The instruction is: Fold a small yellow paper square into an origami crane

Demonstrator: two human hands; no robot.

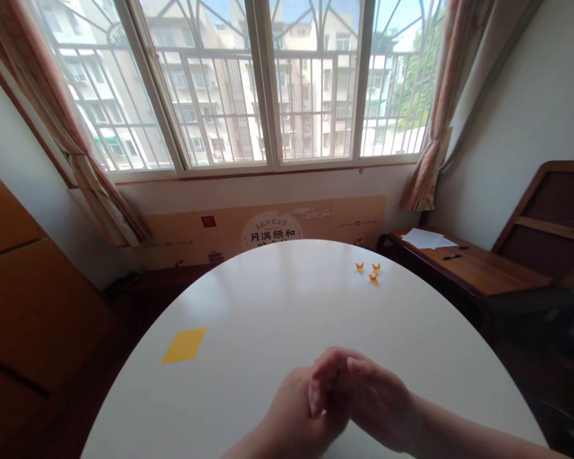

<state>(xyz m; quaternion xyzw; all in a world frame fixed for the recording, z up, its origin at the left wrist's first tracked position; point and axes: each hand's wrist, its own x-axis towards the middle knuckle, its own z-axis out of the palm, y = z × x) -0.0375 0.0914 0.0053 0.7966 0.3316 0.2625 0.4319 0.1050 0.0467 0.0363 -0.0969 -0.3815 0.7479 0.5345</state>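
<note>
My left hand (294,401) and my right hand (380,395) are pressed together low over the white round table (249,306), near its front. The fingers of my right hand curl over the left hand, with the right thumb lying along the top. Most of the left fingers are hidden beneath the right hand. No object shows between the two. A yellow paper square (185,345) lies flat to the left of my hands. Beyond them, at the far right of the tabletop, stand three small orange-yellow folded shapes (374,276), grouped close together.
Behind the table, a printed panel (182,236) leans below the barred window (310,115). Papers (428,238) and small dark items (452,257) lie on a wooden side table (492,264) at right. A wooden cabinet (33,306) stands at left. Curtains (100,191) hang at both sides.
</note>
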